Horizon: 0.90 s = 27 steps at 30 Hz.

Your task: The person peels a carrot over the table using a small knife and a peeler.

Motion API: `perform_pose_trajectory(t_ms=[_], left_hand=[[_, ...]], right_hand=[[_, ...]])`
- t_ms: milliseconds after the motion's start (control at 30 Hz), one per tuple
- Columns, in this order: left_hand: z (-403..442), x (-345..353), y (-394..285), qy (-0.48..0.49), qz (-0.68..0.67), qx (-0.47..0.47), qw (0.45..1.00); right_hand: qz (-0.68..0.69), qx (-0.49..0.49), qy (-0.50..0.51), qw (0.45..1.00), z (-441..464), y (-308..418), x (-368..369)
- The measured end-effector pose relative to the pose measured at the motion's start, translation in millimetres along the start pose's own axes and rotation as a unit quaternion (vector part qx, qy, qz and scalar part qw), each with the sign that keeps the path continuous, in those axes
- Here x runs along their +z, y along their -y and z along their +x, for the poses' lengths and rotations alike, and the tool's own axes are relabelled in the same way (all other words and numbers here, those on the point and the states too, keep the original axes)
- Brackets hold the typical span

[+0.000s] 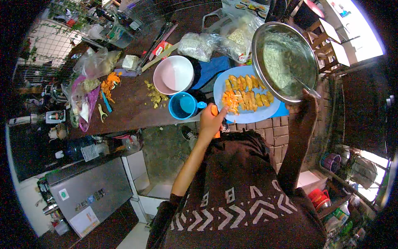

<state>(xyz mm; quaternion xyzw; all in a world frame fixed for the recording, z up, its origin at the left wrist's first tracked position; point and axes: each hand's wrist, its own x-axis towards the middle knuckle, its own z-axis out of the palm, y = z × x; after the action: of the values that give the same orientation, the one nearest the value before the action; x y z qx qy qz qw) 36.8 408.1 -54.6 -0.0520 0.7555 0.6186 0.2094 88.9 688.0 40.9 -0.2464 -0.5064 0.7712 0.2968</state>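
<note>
My left hand point(211, 120) is closed at the table's front edge, around something orange that shows between its fingers, just right of a blue mug point(182, 106). Its thumb reaches toward the rim of a light blue plate point(244, 115), which bears rows of yellow-orange slices point(248, 99) and shredded orange pieces point(230, 99). On the right, my right hand point(309, 99) grips the lower rim of a large steel bowl point(304, 62), tilted beside the plate. Pale batter point(277, 62) lies in the bowl, and a metal spoon's handle point(309, 88) rests over its rim by that hand.
A white bowl point(174, 74) stands behind the mug, beside chopped bits point(155, 95). Plastic bags point(197, 46), a blue cloth point(211, 69), a peeler point(102, 113) and orange shreds point(108, 89) lie on the table point(132, 108). A fridge point(91, 195) stands lower left.
</note>
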Motion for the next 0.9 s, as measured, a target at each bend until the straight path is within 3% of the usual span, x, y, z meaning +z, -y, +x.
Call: perform_pose_trajectory(t_ms=[100, 167, 300, 367, 400, 467, 700, 767, 900], left_hand=[[-0.5, 0.8, -0.9, -0.006, 0.002, -0.006, 1.0], [-0.2, 0.6, 0.6, -0.003, 0.009, -0.008, 1.0], [-5.8, 0.8, -0.8, -0.013, -0.048, -0.011, 0.999], [-2.3, 0.9, 14.3, -0.026, -0.03, 0.053, 0.998], [-3.1, 0.9, 14.7, -0.031, -0.024, 0.075, 0.996], [-14.7, -0.3, -7.3, -0.015, -0.07, -0.01, 0.997], [0.0, -3.2, 13.3, -0.005, -0.012, -0.01, 1.0], [-5.7, 0.9, 11.6, -0.039, 0.011, 0.038, 0.998], [-21.3, 11.8, 3.0, -0.093, 0.02, 0.012, 0.995]], right_hand=[[-0.126, -0.08, 0.018, 0.989, -9.1, 7.4, 10.9], [0.036, 0.036, 0.031, 0.998, -11.5, 14.5, 14.5], [-0.031, 0.001, 0.001, 1.0, -6.2, 4.5, 7.7], [0.076, 0.069, 0.029, 0.994, -14.7, 18.9, 24.6], [0.076, 0.069, 0.029, 0.994, -10.8, 12.4, 16.1], [-0.022, 0.036, 0.017, 0.999, 0.4, -6.2, -7.4], [-0.048, 0.005, 0.028, 0.998, 1.8, -12.5, -6.7], [-0.006, 0.037, 0.003, 0.999, 0.1, -12.0, -4.0], [-0.021, 0.026, -0.005, 0.999, -2.4, -11.7, -1.4]])
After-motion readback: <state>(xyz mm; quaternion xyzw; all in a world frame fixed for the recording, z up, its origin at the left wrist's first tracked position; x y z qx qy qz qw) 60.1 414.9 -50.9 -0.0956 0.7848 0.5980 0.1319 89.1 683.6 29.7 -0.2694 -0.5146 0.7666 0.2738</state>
